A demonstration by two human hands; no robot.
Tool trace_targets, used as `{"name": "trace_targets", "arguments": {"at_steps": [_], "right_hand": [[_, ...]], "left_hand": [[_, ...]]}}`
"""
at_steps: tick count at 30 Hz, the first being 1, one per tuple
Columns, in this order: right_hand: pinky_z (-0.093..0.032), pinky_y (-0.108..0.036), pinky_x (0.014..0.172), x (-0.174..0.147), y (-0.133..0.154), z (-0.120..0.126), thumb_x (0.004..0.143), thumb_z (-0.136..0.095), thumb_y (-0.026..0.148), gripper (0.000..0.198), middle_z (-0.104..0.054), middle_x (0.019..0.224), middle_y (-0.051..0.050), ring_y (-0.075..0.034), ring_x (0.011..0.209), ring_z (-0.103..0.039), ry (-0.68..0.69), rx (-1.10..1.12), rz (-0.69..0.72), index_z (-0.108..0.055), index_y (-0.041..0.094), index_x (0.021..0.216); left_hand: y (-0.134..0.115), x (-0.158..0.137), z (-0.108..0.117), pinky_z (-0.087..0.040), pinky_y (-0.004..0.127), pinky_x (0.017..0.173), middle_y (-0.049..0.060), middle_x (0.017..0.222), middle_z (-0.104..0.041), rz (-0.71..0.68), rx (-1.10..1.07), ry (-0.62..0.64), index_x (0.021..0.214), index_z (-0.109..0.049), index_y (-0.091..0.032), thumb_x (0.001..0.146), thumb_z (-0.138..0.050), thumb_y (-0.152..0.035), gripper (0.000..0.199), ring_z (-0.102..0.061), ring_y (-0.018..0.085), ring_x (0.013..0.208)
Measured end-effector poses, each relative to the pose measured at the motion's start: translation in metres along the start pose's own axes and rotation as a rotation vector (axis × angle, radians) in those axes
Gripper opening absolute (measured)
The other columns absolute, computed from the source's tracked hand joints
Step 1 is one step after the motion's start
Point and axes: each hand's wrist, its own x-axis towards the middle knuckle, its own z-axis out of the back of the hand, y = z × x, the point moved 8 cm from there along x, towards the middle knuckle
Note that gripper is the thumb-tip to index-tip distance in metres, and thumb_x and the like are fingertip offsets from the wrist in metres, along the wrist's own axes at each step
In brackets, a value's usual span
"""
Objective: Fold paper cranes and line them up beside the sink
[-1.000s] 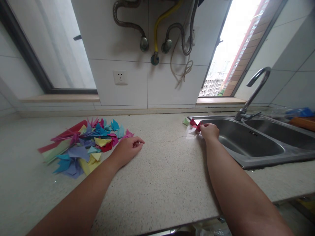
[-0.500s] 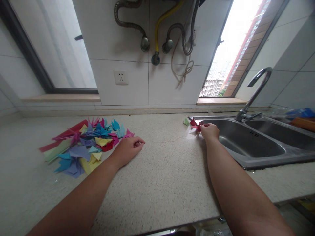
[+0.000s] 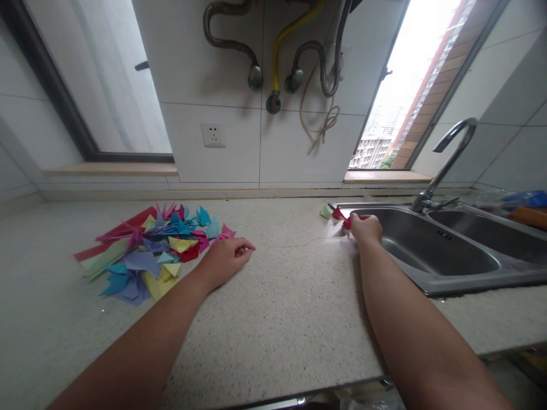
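My right hand (image 3: 366, 229) pinches a small red folded-paper piece (image 3: 347, 224), perhaps a crane, beside the left rim of the sink. Just behind it lie another red folded piece (image 3: 337, 213) and a pale green one (image 3: 325, 212). From there a thin thread (image 3: 294, 245) runs across the counter to the closed fingertips of my left hand (image 3: 228, 257). That hand rests on the counter at the right edge of a pile of colourful folded paper cranes (image 3: 145, 262). A pink crane (image 3: 225, 232) sits right behind its knuckles.
A double steel sink (image 3: 431, 239) with a tall faucet (image 3: 448, 165) is set into the speckled counter (image 3: 273, 330) on the right. Behind stands a tiled wall with a socket (image 3: 212, 135) and hanging hoses (image 3: 277, 51). Plastic-wrapped items (image 3: 525, 200) lie at the far right.
The red piece in my right hand has shifted slightly and shows less beyond the fingers. My left hand stays in its place by the pile. The whole view has drifted a little.
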Motion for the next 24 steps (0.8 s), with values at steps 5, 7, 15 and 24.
{"name": "trace_targets", "arguments": {"at_steps": [5, 7, 15, 24], "right_hand": [[-0.047, -0.038, 0.084, -0.002, -0.008, 0.02, 0.092, -0.036, 0.046, 0.033, -0.064, 0.105, -0.016, -0.028, 0.1, -0.063, -0.248, 0.301, -0.238, -0.05, 0.019, 0.104], [-0.046, -0.037, 0.083, -0.007, 0.0, 0.025, 0.092, -0.034, 0.04, 0.025, -0.063, 0.104, -0.015, -0.026, 0.098, -0.062, -0.282, 0.351, -0.214, -0.047, 0.02, 0.101], [-0.038, -0.03, 0.07, -0.089, 0.097, 0.014, 0.093, -0.034, 0.039, 0.028, -0.061, 0.079, -0.006, -0.02, 0.078, -0.055, -0.016, 0.272, 0.383, -0.051, 0.02, 0.081], [-0.029, -0.026, 0.062, -0.281, 0.165, -0.034, 0.094, -0.043, 0.043, 0.034, -0.064, 0.075, -0.003, -0.014, 0.067, -0.051, 0.913, -0.16, 1.354, -0.062, 0.019, 0.081]], "left_hand": [[-0.001, 0.0, 0.0, -0.041, 0.027, 0.064, 0.001, 0.078, -0.067, 0.003, 0.002, 0.001, 0.098, -0.072, -0.022, 0.086, -0.055, -0.035, 0.025, -0.059, 0.014, 0.069], [-0.002, -0.001, 0.001, -0.041, 0.027, 0.064, 0.001, 0.079, -0.068, 0.005, 0.004, 0.001, 0.098, -0.072, -0.022, 0.086, -0.055, -0.035, 0.025, -0.059, 0.014, 0.069], [-0.003, 0.0, 0.0, -0.041, 0.027, 0.065, 0.001, 0.079, -0.068, 0.0, 0.005, 0.014, 0.098, -0.072, -0.022, 0.086, -0.054, -0.035, 0.026, -0.06, 0.015, 0.07], [-0.006, 0.0, 0.001, -0.042, 0.028, 0.066, 0.003, 0.082, -0.07, -0.009, 0.015, 0.017, 0.098, -0.072, -0.021, 0.086, -0.053, -0.035, 0.027, -0.061, 0.016, 0.072]]}}
